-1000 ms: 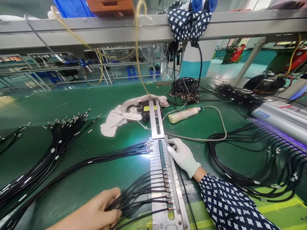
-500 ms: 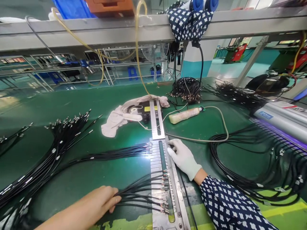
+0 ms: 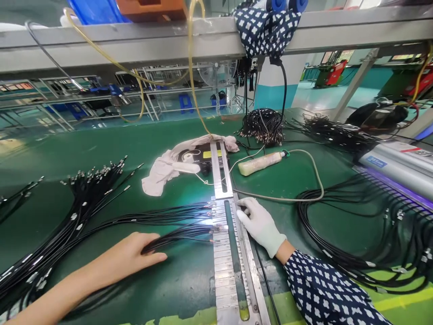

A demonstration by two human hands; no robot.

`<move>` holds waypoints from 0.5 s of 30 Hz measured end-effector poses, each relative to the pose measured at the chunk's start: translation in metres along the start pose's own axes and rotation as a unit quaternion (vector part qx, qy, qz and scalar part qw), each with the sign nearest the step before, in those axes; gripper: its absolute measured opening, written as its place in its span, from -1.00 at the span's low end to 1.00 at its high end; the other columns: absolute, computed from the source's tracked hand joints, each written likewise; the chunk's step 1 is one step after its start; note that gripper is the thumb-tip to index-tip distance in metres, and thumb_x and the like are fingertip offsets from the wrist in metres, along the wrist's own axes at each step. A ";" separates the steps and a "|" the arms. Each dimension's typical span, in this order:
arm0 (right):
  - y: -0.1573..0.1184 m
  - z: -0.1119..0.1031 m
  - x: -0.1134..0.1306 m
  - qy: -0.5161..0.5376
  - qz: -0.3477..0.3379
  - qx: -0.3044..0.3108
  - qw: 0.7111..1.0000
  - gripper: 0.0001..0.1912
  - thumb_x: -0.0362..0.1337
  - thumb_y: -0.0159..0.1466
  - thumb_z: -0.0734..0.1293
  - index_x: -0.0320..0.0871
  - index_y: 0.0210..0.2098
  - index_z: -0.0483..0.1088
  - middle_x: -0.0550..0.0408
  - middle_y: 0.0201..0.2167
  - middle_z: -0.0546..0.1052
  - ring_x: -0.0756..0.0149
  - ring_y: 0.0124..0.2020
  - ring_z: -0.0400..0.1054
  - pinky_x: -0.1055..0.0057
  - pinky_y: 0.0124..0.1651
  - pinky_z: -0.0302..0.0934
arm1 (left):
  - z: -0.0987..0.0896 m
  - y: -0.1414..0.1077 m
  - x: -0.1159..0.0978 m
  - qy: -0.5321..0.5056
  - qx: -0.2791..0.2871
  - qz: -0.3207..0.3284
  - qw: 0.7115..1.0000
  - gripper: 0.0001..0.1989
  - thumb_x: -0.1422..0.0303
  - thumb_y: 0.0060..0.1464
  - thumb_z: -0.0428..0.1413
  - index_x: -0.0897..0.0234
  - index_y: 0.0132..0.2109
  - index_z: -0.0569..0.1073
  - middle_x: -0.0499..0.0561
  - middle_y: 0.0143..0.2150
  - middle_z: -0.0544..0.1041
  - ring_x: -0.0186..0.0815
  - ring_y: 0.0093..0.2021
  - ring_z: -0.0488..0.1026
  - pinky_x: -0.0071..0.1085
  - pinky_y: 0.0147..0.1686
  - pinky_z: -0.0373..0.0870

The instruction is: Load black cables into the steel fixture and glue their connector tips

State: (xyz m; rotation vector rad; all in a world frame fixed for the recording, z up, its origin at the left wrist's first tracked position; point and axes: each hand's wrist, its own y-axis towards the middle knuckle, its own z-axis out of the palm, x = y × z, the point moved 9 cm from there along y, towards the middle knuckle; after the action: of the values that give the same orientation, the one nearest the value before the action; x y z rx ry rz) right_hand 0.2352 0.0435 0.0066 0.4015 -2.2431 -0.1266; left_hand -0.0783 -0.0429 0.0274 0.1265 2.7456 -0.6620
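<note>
Cables at 3 o'clock, left hand on them
Your left hand (image 3: pixel 144 253) pinches the black cables (image 3: pixel 184 231), long axis 9-to-3; your gloved right hand (image 3: pixel 262 225) bends at the slotted fixture (image 3: pixel 225 271), grip unclear.

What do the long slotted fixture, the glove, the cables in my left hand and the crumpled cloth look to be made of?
Slotted fixture: bare metal, perhaps aluminium or steel, from its silvery shine.
Glove: matte white, likely thin knit fabric; it hugs the fingers.
Cables: smooth black plastic or rubber jackets, slightly glossy.
Cloth: soft, pale fabric, fibre unclear, from its loose folds.
</note>
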 end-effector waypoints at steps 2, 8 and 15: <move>0.000 0.001 -0.001 0.005 0.000 0.002 1.000 -0.78 -0.24 0.33 0.22 -0.10 -0.07 0.40 0.06 -0.13 0.47 0.28 -0.29 0.38 0.27 -0.10 0.30 | -0.010 0.011 -0.008 0.103 -0.052 0.017 0.993 -0.45 -0.07 0.02 0.11 0.27 -0.02 0.46 0.19 -0.06 0.52 0.04 -0.06 0.45 -0.17 -0.08 0.33; -0.001 0.002 -0.001 0.024 -0.005 0.003 1.000 -0.77 -0.23 0.34 0.21 -0.08 -0.06 0.40 0.07 -0.12 0.46 0.27 -0.29 0.38 0.25 -0.11 0.30 | -0.025 0.048 -0.020 0.178 -0.072 0.069 0.979 -0.08 0.00 -0.10 0.24 0.26 0.33 0.11 0.30 0.34 0.23 0.10 0.32 0.18 -0.04 0.24 0.13; -0.002 0.002 -0.005 0.070 -0.004 -0.010 0.997 -0.78 -0.21 0.30 0.25 -0.07 -0.10 0.44 0.07 -0.17 0.47 0.25 -0.32 0.37 0.22 -0.11 0.31 | -0.007 0.027 -0.028 0.249 -0.028 0.070 0.966 -0.73 0.54 -0.08 0.02 0.26 -0.19 0.45 0.14 -0.19 0.56 -0.06 -0.15 0.52 -0.25 -0.18 0.39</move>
State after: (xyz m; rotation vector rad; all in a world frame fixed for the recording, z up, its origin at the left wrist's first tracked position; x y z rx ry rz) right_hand 0.2373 0.0437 0.0009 0.3974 -2.1005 -0.1205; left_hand -0.0496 -0.0158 0.0311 0.5357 3.1864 -0.5744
